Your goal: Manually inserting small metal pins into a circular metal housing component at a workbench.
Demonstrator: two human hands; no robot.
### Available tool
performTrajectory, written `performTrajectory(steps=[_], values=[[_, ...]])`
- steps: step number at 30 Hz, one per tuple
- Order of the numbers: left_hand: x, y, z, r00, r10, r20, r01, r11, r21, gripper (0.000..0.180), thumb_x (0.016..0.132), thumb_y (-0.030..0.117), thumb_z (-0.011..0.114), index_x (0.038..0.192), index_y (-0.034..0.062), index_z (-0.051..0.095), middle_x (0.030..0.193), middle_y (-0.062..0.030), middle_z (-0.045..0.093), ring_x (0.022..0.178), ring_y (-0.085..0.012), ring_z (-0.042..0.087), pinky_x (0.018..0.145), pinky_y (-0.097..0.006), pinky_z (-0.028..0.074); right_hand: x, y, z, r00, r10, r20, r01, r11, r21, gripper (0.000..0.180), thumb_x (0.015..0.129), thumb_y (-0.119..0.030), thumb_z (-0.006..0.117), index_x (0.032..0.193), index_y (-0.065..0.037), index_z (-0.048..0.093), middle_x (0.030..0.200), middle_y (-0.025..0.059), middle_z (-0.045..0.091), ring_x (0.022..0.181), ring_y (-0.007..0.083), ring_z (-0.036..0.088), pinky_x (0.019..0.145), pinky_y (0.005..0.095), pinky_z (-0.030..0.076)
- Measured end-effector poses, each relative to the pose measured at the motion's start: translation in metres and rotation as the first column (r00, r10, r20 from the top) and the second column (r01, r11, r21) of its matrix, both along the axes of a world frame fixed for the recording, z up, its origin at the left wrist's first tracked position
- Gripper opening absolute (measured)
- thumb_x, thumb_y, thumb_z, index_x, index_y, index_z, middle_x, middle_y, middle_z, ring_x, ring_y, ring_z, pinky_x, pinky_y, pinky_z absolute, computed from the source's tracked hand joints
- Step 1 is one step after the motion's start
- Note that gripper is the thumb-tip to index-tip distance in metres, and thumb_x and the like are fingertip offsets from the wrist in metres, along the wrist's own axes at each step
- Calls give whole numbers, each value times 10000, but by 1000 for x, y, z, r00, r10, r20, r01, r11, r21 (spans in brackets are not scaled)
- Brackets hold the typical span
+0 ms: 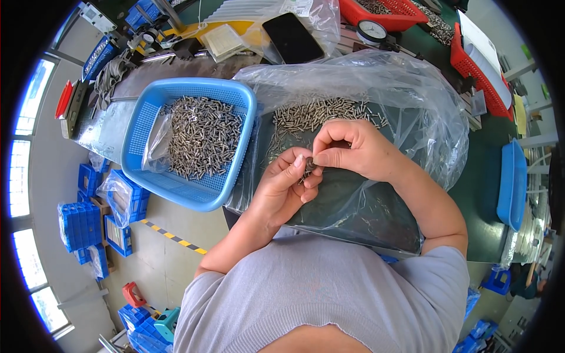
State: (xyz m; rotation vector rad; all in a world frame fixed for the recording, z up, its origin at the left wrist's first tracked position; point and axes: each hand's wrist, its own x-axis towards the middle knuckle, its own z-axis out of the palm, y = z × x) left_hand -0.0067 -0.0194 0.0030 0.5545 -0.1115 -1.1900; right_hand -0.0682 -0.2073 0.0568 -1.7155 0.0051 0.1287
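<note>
My left hand is closed around several small metal pins, with its palm turned up. Thumb and forefinger of my right hand pinch at the same spot, touching the fingertips of the left; what exactly they grip is too small to make out. Just beyond both hands, a heap of small metal pins lies on a clear plastic sheet. To the left stands a blue plastic basket holding many similar pins and a clear plastic bag.
Behind the sheet lie a black phone, a small clear case and a dial gauge. Red baskets stand at the back right, and a blue tray sits at the right edge. Blue crates are stacked on the floor at left.
</note>
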Motion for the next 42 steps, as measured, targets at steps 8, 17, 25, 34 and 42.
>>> performTrajectory(steps=[8, 17, 25, 34, 42], values=[[0, -1, 2, 1000, 14, -12, -14, 1000, 14, 214, 930, 240, 577, 1025, 51, 548, 877, -58, 579, 687, -88, 474, 550, -220, 380, 1, 6, -3, 993, -10, 118, 23, 993, -114, 113, 783, -74, 702, 847, -36, 616, 849, 7, 562, 765, 97, 550, 692, 235, 437], [-1, -3, 2, 999, -7, -40, 8, 1000, 6, 265, 922, 284, 587, 1043, 51, 549, 864, -46, 575, 694, -99, 486, 552, -225, 385, 3, 2, -7, 953, 22, 303, 60, 963, -261, 175, 719, -64, 727, 852, -40, 615, 864, 30, 567, 833, 149, 556, 741, 274, 442], [-3, -3, -3, 994, 101, -46, -103, 993, -57, 235, 948, 256, 537, 1053, 45, 538, 975, -108, 572, 789, -147, 502, 608, -254, 417, 7, -12, -3, 967, -68, 245, 141, 945, -296, 91, 764, -35, 677, 852, -35, 652, 857, 41, 595, 822, 162, 582, 752, 278, 450], [-1, -2, -5, 998, 55, 25, -53, 995, -89, 214, 951, 222, 525, 1082, 53, 535, 1002, -108, 497, 780, -129, 449, 589, -205, 401, 12, -12, -34, 879, 154, 452, 227, 697, -680, 182, 661, -65, 712, 835, -70, 663, 851, 54, 576, 855, 255, 550, 744, 365, 463], [-1, -1, -6, 999, 49, 3, -48, 993, -110, 222, 947, 238, 537, 1083, 63, 535, 974, -101, 511, 757, -122, 450, 553, -195, 378, 10, -15, -20, 881, 157, 447, 174, 771, -613, 127, 710, -70, 704, 813, -50, 632, 795, 41, 571, 783, 208, 559, 702, 323, 458]])
